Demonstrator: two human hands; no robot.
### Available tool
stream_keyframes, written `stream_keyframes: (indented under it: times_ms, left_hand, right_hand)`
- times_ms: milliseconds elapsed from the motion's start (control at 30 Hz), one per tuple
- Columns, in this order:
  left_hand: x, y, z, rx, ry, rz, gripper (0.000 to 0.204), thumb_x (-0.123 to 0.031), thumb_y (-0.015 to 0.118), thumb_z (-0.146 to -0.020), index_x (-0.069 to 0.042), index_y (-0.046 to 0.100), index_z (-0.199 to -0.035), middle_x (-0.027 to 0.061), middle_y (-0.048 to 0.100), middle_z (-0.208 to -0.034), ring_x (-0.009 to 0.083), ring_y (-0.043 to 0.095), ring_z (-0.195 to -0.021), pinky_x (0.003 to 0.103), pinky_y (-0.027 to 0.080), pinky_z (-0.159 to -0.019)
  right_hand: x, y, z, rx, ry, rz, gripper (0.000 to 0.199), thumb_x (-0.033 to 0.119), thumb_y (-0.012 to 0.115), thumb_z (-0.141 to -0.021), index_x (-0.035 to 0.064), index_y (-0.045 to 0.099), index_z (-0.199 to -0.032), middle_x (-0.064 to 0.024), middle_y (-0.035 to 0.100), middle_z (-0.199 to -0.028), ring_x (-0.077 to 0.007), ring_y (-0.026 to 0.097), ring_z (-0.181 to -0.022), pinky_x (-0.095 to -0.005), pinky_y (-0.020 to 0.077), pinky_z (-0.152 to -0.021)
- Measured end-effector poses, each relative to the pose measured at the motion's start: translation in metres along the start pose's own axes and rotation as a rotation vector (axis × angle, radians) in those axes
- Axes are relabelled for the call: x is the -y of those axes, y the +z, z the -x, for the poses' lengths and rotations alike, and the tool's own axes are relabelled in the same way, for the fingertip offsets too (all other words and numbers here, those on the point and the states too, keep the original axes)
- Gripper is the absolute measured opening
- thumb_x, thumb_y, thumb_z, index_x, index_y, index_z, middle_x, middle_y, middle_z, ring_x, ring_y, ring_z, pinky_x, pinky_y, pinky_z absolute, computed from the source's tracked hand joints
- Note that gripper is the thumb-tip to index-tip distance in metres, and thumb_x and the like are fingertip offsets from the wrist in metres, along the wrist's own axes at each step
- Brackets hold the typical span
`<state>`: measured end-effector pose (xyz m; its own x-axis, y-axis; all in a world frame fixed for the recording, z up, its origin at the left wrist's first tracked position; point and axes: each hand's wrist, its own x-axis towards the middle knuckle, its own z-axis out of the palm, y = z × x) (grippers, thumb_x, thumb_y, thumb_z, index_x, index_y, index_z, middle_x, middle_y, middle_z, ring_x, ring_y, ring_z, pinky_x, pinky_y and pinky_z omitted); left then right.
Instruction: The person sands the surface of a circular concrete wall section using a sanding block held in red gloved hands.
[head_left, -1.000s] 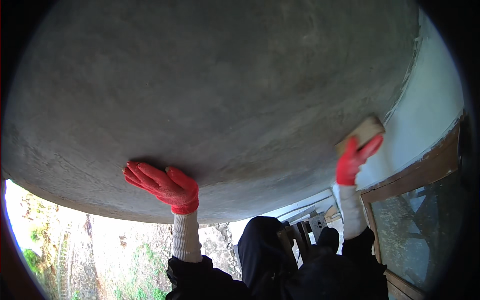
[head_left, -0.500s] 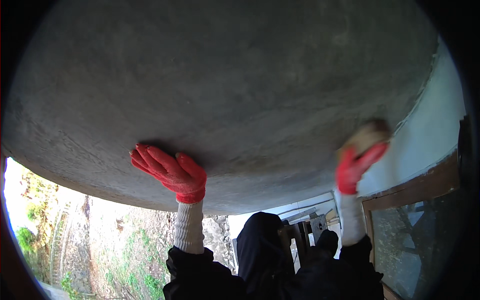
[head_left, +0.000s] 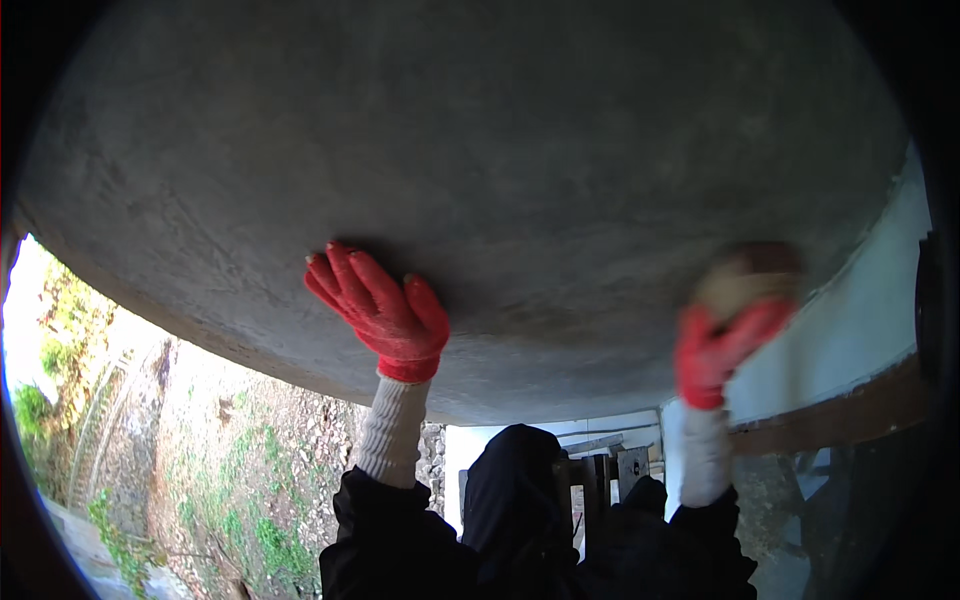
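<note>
The left hand (head_left: 385, 315) lay open against the grey surface (head_left: 480, 140), its fingers pointing more squarely away from the lower edge than a second earlier. The right hand (head_left: 718, 352), blurred, still gripped a tan block (head_left: 740, 290) near the surface's right edge, beside the white wall (head_left: 862, 308).

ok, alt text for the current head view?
Red-gloved right hand holds a motion-blurred tan block at a broad grey cement-like surface; the red-gloved left hand rests open on it. Dark sleeves enter from below; a sunlit slope shows at lower left.
</note>
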<state>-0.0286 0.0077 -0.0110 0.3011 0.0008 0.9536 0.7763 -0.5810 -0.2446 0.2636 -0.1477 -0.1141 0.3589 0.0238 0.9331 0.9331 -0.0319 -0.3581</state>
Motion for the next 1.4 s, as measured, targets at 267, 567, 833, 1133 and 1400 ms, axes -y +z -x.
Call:
stream_keyframes:
  times_ms: [267, 567, 833, 1133, 1400]
  left_hand:
    - [-0.007, 0.0, -0.004, -0.006, -0.028, 0.003, 0.06, -0.016, 0.044, -0.094, 0.003, 0.023, -0.147, 0.0286, 0.027, -0.148, 0.05, 0.022, -0.138, 0.064, 0.018, -0.11]
    - [-0.06, -0.059, 0.084, 0.153, -0.527, 0.333, 0.069, 0.005, 0.061, -0.082, 0.004, 0.03, -0.144, 0.0258, 0.035, -0.144, 0.0407, 0.036, -0.133, 0.043, 0.033, -0.108]
    - [-0.173, -0.053, 0.101, 0.349, -0.799, 0.68, 0.083, -0.015, 0.076, -0.076, 0.006, 0.03, -0.142, 0.0261, 0.045, -0.134, 0.0405, 0.047, -0.121, 0.044, 0.041, -0.1]
    - [-0.147, 0.003, 0.106, 0.101, -0.921, 0.198, 0.086, -0.031, 0.069, -0.079, 0.011, 0.024, -0.139, 0.0357, 0.04, -0.131, 0.0503, 0.047, -0.113, 0.052, 0.042, -0.095]
    - [0.039, -0.045, -0.019, -0.278, -0.834, 0.061, 0.096, -0.031, 0.082, -0.064, -0.003, 0.032, -0.141, 0.0281, 0.036, -0.136, 0.0465, 0.043, -0.118, 0.051, 0.039, -0.096]
  right_hand:
    - [0.059, 0.012, 0.016, -0.003, -0.024, 0.014, 0.085, 0.033, 0.073, -0.082, 0.0106, 0.027, -0.15, -0.0223, 0.023, -0.15, -0.0418, 0.027, -0.137, -0.0574, 0.0255, -0.109]
    - [0.055, 0.001, -0.027, 0.035, -0.016, 0.11, 0.077, 0.036, 0.072, -0.081, 0.0187, 0.034, -0.146, -0.025, 0.024, -0.147, -0.0487, 0.035, -0.126, -0.0581, 0.0369, -0.1]
    - [0.111, 0.008, 0.016, 0.394, -0.406, 0.053, 0.072, 0.035, 0.078, -0.074, 0.0205, 0.046, -0.137, -0.0174, 0.036, -0.138, -0.0461, 0.041, -0.121, -0.0584, 0.0414, -0.093]
    - [0.159, 0.013, -0.002, 0.745, -0.506, -0.312, 0.052, 0.01, 0.076, -0.069, 0.0107, 0.063, -0.12, -0.0116, 0.053, -0.126, -0.0325, 0.056, -0.103, -0.0415, 0.0482, -0.088]
    - [0.163, 0.001, -0.145, 0.499, -0.558, -0.329, 0.048, -0.001, 0.068, -0.077, 0.0069, 0.06, -0.123, -0.0128, 0.052, -0.128, -0.0307, 0.055, -0.112, -0.0403, 0.0501, -0.09]
